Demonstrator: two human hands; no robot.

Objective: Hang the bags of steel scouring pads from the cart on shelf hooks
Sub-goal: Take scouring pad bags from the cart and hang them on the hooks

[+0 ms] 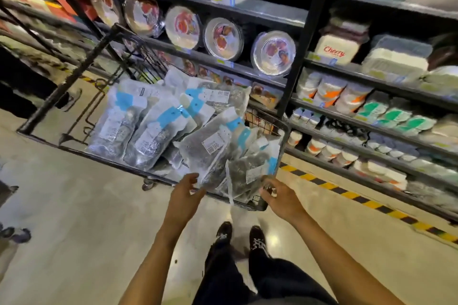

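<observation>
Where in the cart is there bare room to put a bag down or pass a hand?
The left end of the cart is free, between its black rim and the leftmost bag of scouring pads. From there rightward the bags overlap in a heap, densest at the near right corner by the left hand and right hand.

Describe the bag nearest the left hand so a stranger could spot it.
Find the black wire cart beside the shelves. At its near rim, a clear bag of dark pads leans, blue header toward the shelves. Unlike its neighbours, it ends beside the left hand.
</observation>
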